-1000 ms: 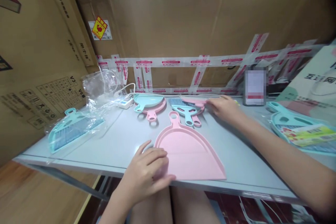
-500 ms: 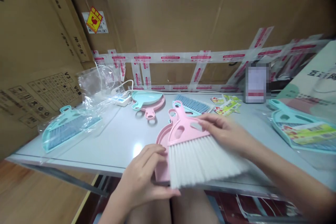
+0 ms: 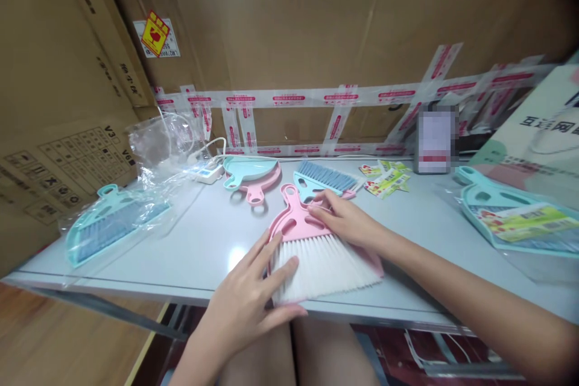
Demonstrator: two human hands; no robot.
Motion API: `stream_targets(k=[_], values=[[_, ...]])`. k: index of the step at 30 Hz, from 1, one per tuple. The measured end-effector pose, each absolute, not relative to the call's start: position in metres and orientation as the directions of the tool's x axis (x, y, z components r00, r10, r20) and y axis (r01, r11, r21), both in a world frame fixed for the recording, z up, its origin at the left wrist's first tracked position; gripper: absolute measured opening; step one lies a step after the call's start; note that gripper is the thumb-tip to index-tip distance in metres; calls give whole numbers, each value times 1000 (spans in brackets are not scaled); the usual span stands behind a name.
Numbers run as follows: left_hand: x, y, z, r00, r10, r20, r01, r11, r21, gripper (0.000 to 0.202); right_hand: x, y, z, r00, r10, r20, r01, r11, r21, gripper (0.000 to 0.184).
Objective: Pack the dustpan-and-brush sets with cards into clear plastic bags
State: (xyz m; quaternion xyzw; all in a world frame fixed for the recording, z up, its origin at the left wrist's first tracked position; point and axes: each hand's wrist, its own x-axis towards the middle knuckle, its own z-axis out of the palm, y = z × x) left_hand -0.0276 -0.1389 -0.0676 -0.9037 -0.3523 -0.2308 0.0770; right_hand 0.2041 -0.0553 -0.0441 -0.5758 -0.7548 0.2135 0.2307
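A pink hand brush [image 3: 301,220] with white bristles lies flat over a pink dustpan [image 3: 374,260] at the table's front edge. Most of the dustpan is hidden beneath the brush. My right hand [image 3: 344,217] grips the brush's upper right side, with its fingertips at the slots below the handle. My left hand [image 3: 251,280] curves round the left side of the set. Its fingers lie over the dustpan's rim and the bristles, with the thumb along the front edge.
A turquoise dustpan [image 3: 257,167] rests on a second pink dustpan [image 3: 256,194] behind. Blue-bristled brush [image 3: 330,178] and paper cards [image 3: 386,180] lie at the back. Bagged turquoise sets stand left [image 3: 108,226] and right [image 3: 497,205]. A phone-like device [image 3: 434,142] leans against cardboard [image 3: 289,24].
The brush has come down and left onto the dustpan, which it now mostly covers. My right hand has moved left with it. My left fingers have spread onto the bristles.
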Motion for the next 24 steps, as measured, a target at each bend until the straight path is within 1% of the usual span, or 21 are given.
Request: stream_targets(k=[2, 6, 10, 15, 19, 21, 22, 23, 24], values=[[-28, -139, -66, 642, 609, 465, 676, -736, 31, 52, 200, -51, -42, -250, 968, 25, 791, 219, -571, 28], [-25, -138, -63, 634, 640, 435, 696, -717, 41, 55, 191, -48, -40, -288, 957, 30, 853, 271, -446, 34], [-24, -138, -61, 618, 671, 410, 712, -699, 71, 49, 191, -48, -41, -293, 956, 26, 884, 282, -374, 34], [-23, -137, -62, 616, 667, 418, 710, -701, 72, 47, 189, -50, -45, -308, 951, 33, 866, 294, -403, 34], [-24, -138, -63, 625, 640, 448, 706, -708, 26, 46, 194, -50, -38, -286, 957, 56, 815, 274, -511, 34], [-25, -139, -63, 626, 629, 461, 708, -706, 4, 50, 212, -45, -31, -201, 976, 84, 795, 212, -569, 35], [-25, -139, -63, 626, 625, 465, 708, -706, -4, 53, 226, -40, -28, -138, 984, 110, 797, 176, -578, 36], [-26, -139, -64, 626, 622, 470, 709, -706, -10, 57, 243, -34, -25, -66, 987, 150, 812, 140, -567, 37], [-26, -140, -64, 624, 619, 476, 710, -704, -15, 61, 261, -28, -23, -10, 978, 207, 844, 120, -523, 37]])
